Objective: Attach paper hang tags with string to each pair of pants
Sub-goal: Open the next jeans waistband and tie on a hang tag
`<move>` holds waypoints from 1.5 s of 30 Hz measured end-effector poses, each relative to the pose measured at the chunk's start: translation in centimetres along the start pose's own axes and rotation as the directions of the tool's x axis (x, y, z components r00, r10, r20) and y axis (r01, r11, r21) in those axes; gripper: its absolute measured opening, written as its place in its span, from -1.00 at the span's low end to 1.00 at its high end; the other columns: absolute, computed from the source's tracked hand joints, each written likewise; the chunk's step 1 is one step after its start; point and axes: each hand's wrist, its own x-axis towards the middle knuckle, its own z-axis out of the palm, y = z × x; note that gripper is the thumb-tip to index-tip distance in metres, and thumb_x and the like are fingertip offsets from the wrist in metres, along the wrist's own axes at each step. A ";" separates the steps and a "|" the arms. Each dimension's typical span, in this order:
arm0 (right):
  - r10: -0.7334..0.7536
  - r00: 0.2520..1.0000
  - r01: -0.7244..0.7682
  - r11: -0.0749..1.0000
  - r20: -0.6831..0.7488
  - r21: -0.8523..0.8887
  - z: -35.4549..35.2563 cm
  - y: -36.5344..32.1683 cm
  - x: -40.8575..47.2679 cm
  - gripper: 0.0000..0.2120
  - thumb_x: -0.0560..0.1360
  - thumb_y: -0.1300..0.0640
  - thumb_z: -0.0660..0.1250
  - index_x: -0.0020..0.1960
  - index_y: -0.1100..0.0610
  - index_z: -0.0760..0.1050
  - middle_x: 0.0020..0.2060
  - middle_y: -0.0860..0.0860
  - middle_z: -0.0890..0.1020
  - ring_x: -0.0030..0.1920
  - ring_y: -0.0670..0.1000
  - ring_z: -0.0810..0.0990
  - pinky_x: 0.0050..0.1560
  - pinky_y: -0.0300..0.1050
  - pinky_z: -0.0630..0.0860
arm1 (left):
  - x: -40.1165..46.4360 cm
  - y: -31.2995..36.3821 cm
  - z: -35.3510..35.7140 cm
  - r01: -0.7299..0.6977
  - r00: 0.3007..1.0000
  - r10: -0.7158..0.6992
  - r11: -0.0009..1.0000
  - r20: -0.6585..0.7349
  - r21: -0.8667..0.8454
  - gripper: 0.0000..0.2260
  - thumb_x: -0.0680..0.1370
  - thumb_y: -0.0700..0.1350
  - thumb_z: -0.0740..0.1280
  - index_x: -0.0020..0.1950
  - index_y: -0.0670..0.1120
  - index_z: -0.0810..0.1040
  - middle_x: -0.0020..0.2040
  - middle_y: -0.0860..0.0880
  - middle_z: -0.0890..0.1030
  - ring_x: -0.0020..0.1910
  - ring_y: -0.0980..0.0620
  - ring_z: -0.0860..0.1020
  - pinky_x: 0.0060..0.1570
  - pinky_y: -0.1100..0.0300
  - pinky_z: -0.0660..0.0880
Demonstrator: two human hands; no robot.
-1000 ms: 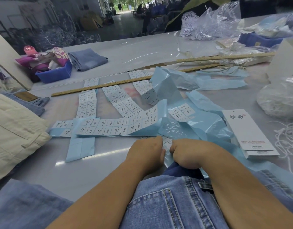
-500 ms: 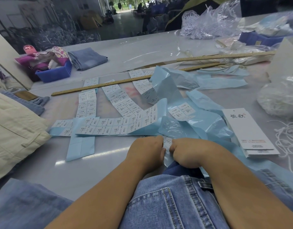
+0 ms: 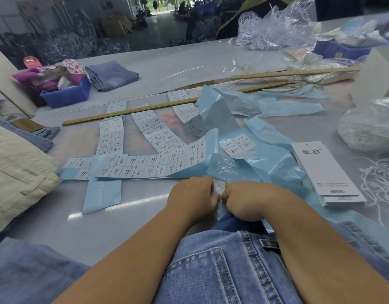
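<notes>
Blue denim pants [image 3: 228, 266] lie at the table's near edge under my forearms. My left hand [image 3: 192, 197] and my right hand [image 3: 246, 201] are side by side just past the waistband, fingers curled down onto a small white sticker label on pale blue backing [image 3: 217, 187]; the fingertips are hidden. A stack of white paper hang tags [image 3: 327, 172] lies to the right of my right hand. White string [image 3: 380, 178] is tangled at the right edge. Strips of white size stickers [image 3: 145, 165] on blue backing spread across the table ahead.
Cream pants [image 3: 16, 172] are piled at the left. Wooden rulers [image 3: 127, 111] lie across the table. A blue bin [image 3: 66, 96] and folded jeans [image 3: 111, 74] sit far left. A plastic bag of string [image 3: 371, 126] sits at the right, with more bags behind it.
Almost nothing differs; both hands stay pressed together on the sticker backing, with only a slight shift of the fingers.
</notes>
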 end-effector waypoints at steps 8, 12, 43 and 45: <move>-0.021 1.000 0.022 0.999 0.009 -0.044 0.0 -0.1 0.0 -0.76 0.56 0.27 0.12 0.11 0.20 0.53 0.13 0.14 0.58 0.00 0.10 0.51 0.10 -0.03 0.47 | 0.3 0.3 0.2 -0.008 1.000 0.008 1.000 0.005 0.023 -0.81 0.57 0.06 0.22 0.04 -0.02 0.50 -0.04 0.00 0.63 -0.06 -0.08 0.58 -0.18 0.10 0.44; -0.017 1.000 0.017 1.000 -0.001 -0.022 0.0 -0.1 -0.1 -0.79 0.55 0.28 0.13 0.06 0.19 0.53 0.09 0.14 0.60 -0.04 0.08 0.50 0.06 -0.05 0.47 | 0.3 0.8 0.1 -0.051 0.999 0.052 0.996 -0.014 0.070 -0.89 0.57 0.01 0.20 -0.04 -0.01 0.42 -0.06 -0.04 0.63 -0.16 -0.10 0.55 -0.28 0.13 0.28; 0.003 1.000 -0.003 1.000 0.029 0.018 -0.4 -0.1 -0.4 -0.68 0.57 0.29 0.11 0.23 0.20 0.53 0.17 0.15 0.58 0.15 0.13 0.54 0.22 -0.02 0.47 | 0.6 0.3 0.0 0.045 0.996 -0.040 0.997 0.077 -0.070 -0.81 0.54 0.11 0.25 0.01 0.01 0.45 -0.05 -0.01 0.62 -0.04 -0.07 0.56 -0.13 0.09 0.44; 0.023 1.000 -0.023 0.998 0.011 0.055 -0.5 0.1 -0.5 -0.68 0.56 0.29 0.11 0.22 0.19 0.53 0.14 0.14 0.59 0.11 0.11 0.55 0.12 -0.06 0.47 | 0.7 0.4 0.0 0.050 0.996 -0.044 0.997 0.081 -0.062 -0.81 0.55 0.10 0.25 0.01 0.00 0.45 -0.05 -0.01 0.62 -0.03 -0.08 0.56 -0.10 0.07 0.47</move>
